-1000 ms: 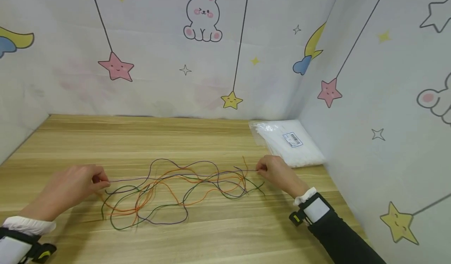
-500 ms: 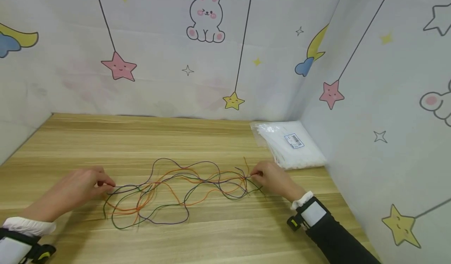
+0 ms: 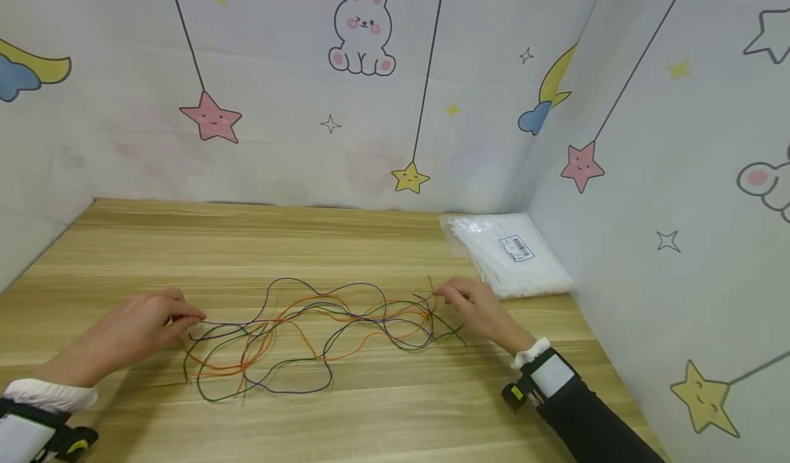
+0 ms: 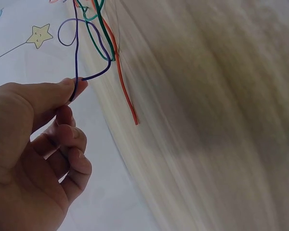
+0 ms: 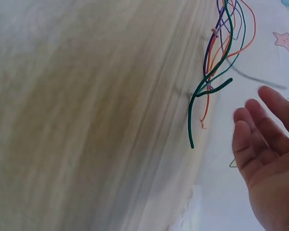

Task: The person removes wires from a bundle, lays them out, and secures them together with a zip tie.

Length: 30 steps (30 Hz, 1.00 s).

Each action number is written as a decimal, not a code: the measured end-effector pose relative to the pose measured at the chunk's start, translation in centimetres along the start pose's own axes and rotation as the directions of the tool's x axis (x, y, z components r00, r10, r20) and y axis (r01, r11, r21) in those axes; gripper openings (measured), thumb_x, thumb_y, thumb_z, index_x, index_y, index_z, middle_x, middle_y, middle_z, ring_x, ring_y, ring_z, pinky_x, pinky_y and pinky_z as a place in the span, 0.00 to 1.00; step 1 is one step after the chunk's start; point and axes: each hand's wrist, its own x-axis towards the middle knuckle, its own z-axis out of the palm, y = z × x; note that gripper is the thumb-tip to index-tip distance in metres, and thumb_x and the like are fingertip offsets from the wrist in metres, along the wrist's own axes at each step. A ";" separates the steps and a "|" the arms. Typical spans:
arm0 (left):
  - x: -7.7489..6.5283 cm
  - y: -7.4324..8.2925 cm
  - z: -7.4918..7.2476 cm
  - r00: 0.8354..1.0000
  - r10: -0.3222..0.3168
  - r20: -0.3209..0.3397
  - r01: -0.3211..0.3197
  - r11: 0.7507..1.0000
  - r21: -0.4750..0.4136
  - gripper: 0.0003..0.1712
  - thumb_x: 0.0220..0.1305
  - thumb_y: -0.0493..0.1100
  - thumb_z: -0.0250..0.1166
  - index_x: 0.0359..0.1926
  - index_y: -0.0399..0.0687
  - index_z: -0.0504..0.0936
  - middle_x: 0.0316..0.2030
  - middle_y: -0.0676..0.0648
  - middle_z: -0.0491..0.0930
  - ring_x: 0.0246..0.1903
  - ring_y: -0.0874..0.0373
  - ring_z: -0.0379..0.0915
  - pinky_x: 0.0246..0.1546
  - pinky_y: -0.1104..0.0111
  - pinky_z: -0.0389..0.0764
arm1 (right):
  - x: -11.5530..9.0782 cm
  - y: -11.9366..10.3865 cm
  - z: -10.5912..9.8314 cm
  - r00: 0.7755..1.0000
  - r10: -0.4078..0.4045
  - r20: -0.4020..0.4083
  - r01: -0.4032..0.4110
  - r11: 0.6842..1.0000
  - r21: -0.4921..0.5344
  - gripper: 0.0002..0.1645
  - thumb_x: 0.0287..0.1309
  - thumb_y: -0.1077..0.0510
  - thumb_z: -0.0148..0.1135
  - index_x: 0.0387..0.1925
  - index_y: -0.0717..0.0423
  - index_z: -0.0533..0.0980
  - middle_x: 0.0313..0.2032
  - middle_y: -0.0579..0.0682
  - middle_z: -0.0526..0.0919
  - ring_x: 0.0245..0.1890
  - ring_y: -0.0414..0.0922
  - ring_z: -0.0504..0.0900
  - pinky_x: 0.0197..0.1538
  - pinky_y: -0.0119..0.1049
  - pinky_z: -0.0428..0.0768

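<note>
A loose tangle of thin orange, green and purple wires (image 3: 296, 363) lies across the middle of the table. At its left end, my left hand (image 3: 136, 333) pinches a purple wire (image 4: 76, 43) between thumb and index finger, the other fingers loosely curled. An orange wire end (image 4: 130, 103) hangs free beside that hand. My right hand (image 3: 478, 312) is over the tangle's right end, fingers loosely extended and holding nothing. In the right wrist view a blurred wire (image 5: 260, 81) runs close to its fingertips, apart from them. Green wire ends (image 5: 191, 130) lie nearby.
A clear plastic bag (image 3: 494, 264) of white strips with a barcode label sits at the table's back right. White sheets (image 3: 278, 140) printed with cartoons wall the wooden table (image 3: 247, 243) at the back and sides.
The right hand first pinched the purple wire's right end, moved inward, then let go and rose slightly. The left hand moved a little right, still pinching; the wire between them slackened.
</note>
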 end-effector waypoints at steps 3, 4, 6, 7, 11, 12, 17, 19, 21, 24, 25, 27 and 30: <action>0.0 0.0 0.0 1.000 -0.005 -0.006 0.005 1.000 0.001 0.06 0.63 0.37 0.73 0.41 0.45 0.92 0.27 0.62 0.71 0.23 0.70 0.60 0.22 0.70 0.65 | 0.1 0.3 -0.6 0.994 0.056 -0.093 -0.056 0.998 -0.003 0.17 0.78 0.56 0.55 0.43 0.61 0.87 0.38 0.53 0.88 0.34 0.48 0.84 0.38 0.37 0.81; 0.0 0.0 -0.1 1.000 -0.004 -0.009 0.004 1.000 0.001 0.06 0.63 0.36 0.73 0.41 0.45 0.92 0.27 0.62 0.71 0.23 0.70 0.60 0.22 0.70 0.65 | 0.1 0.4 -0.8 0.990 0.071 -0.121 -0.075 0.997 -0.026 0.16 0.77 0.56 0.57 0.42 0.62 0.87 0.37 0.53 0.88 0.34 0.48 0.84 0.38 0.38 0.81; 0.1 0.0 -0.1 1.000 -0.006 -0.007 0.006 1.000 0.001 0.06 0.64 0.36 0.73 0.41 0.45 0.92 0.27 0.61 0.71 0.23 0.70 0.60 0.22 0.70 0.65 | 0.4 0.9 -1.4 0.980 0.104 -0.170 -0.123 0.987 -0.103 0.12 0.73 0.58 0.63 0.40 0.62 0.88 0.36 0.52 0.89 0.34 0.46 0.85 0.39 0.40 0.81; 0.1 -0.1 -0.1 1.000 -0.007 -0.003 0.007 1.000 -0.001 0.06 0.64 0.36 0.72 0.41 0.44 0.92 0.27 0.61 0.71 0.23 0.70 0.60 0.22 0.70 0.65 | 0.5 1.1 -1.7 0.975 0.120 -0.188 -0.152 0.975 -0.162 0.11 0.70 0.59 0.65 0.39 0.63 0.88 0.35 0.52 0.89 0.33 0.46 0.85 0.39 0.41 0.81; 0.1 -0.1 -0.1 1.000 -0.007 -0.013 0.007 1.000 0.002 0.08 0.64 0.35 0.72 0.44 0.42 0.92 0.27 0.60 0.71 0.23 0.69 0.59 0.23 0.70 0.65 | 1.2 2.0 -2.8 0.959 0.189 -0.210 -0.261 0.878 -0.402 0.07 0.65 0.62 0.68 0.36 0.62 0.88 0.35 0.55 0.88 0.34 0.51 0.85 0.37 0.49 0.82; 0.1 -0.1 -0.1 1.000 -0.005 -0.022 0.005 1.000 0.004 0.09 0.65 0.35 0.72 0.45 0.41 0.91 0.27 0.60 0.71 0.23 0.69 0.59 0.23 0.70 0.65 | 1.4 2.2 -3.1 0.955 0.215 -0.205 -0.286 0.848 -0.447 0.07 0.64 0.62 0.67 0.35 0.61 0.88 0.35 0.56 0.88 0.34 0.52 0.85 0.36 0.51 0.83; 0.2 0.0 0.0 0.999 -0.023 -0.046 0.023 1.000 -0.012 0.14 0.67 0.37 0.71 0.52 0.41 0.89 0.28 0.59 0.71 0.23 0.69 0.58 0.23 0.70 0.64 | 2.2 3.1 -3.5 0.936 0.312 -0.161 -0.347 0.753 -0.558 0.11 0.61 0.63 0.61 0.28 0.57 0.88 0.33 0.57 0.88 0.32 0.57 0.86 0.33 0.55 0.82; 0.3 0.0 0.0 0.998 -0.030 -0.053 0.029 0.999 -0.022 0.15 0.68 0.37 0.70 0.54 0.41 0.89 0.29 0.58 0.71 0.23 0.69 0.58 0.22 0.70 0.64 | 2.3 3.3 -3.5 0.935 0.321 -0.149 -0.347 0.743 -0.573 0.12 0.60 0.64 0.60 0.26 0.57 0.88 0.32 0.57 0.87 0.31 0.57 0.86 0.31 0.56 0.82; 0.4 -0.1 -0.1 0.998 -0.035 -0.058 0.033 0.999 -0.032 0.15 0.68 0.36 0.70 0.55 0.41 0.88 0.30 0.57 0.73 0.24 0.68 0.60 0.23 0.70 0.66 | 2.5 3.5 -3.3 0.938 0.319 -0.138 -0.337 0.737 -0.586 0.12 0.58 0.65 0.61 0.25 0.57 0.87 0.30 0.57 0.87 0.30 0.57 0.85 0.30 0.56 0.81; 0.5 -0.1 -0.2 0.997 -0.042 -0.068 0.040 0.999 -0.034 0.15 0.68 0.37 0.70 0.54 0.41 0.88 0.31 0.56 0.75 0.25 0.67 0.62 0.23 0.69 0.67 | 2.6 3.6 -3.0 0.940 0.317 -0.122 -0.324 0.729 -0.603 0.13 0.57 0.65 0.61 0.22 0.56 0.86 0.28 0.56 0.86 0.29 0.56 0.85 0.29 0.55 0.80; 0.5 -0.1 -0.3 0.996 -0.049 -0.068 0.046 0.998 -0.036 0.15 0.68 0.36 0.70 0.54 0.41 0.88 0.31 0.55 0.75 0.25 0.66 0.63 0.23 0.69 0.67 | 2.7 3.6 -2.9 0.942 0.315 -0.117 -0.318 0.726 -0.610 0.13 0.57 0.65 0.61 0.21 0.55 0.86 0.28 0.56 0.86 0.28 0.56 0.84 0.28 0.55 0.80; 0.6 0.0 -0.3 0.996 -0.064 -0.067 0.061 0.997 -0.039 0.14 0.69 0.37 0.69 0.54 0.40 0.88 0.31 0.54 0.75 0.25 0.65 0.63 0.23 0.68 0.67 | 2.8 3.5 -2.8 0.943 0.311 -0.118 -0.314 0.715 -0.625 0.14 0.57 0.65 0.61 0.18 0.55 0.84 0.27 0.56 0.85 0.28 0.56 0.84 0.27 0.55 0.80; 0.9 0.0 -0.4 0.993 -0.083 -0.087 0.078 0.996 -0.052 0.12 0.69 0.36 0.69 0.52 0.41 0.89 0.32 0.54 0.75 0.25 0.64 0.64 0.23 0.69 0.67 | 2.9 3.3 -2.6 0.947 0.294 -0.126 -0.302 0.688 -0.660 0.14 0.57 0.66 0.61 0.17 0.58 0.81 0.25 0.58 0.84 0.27 0.58 0.84 0.26 0.55 0.80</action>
